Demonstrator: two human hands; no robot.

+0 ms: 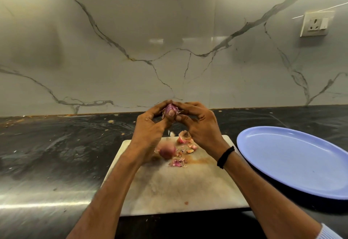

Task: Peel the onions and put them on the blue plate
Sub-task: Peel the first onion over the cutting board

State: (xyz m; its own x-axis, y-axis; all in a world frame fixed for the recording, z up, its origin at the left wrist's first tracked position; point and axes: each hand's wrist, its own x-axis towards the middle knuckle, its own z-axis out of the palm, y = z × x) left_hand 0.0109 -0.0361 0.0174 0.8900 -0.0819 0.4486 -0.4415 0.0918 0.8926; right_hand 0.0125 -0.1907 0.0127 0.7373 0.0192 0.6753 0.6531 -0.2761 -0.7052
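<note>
A small purple onion [170, 109] is held up above the far edge of the white cutting board [188, 186]. My left hand [150, 127] grips it from the left, and my right hand [199, 123] pinches it from the right with thumb and fingertips. A second onion [166, 152] in its reddish skin lies on the board below my left wrist. Loose skin pieces [185, 138] are scattered on the board beside it. The blue plate [293, 161] sits to the right of the board with nothing on it.
The board and plate rest on a dark stone counter [56, 154] with crumbs near its back edge. A marble-look wall stands behind, with a white power socket [316, 24] at the upper right. A black band circles my right wrist.
</note>
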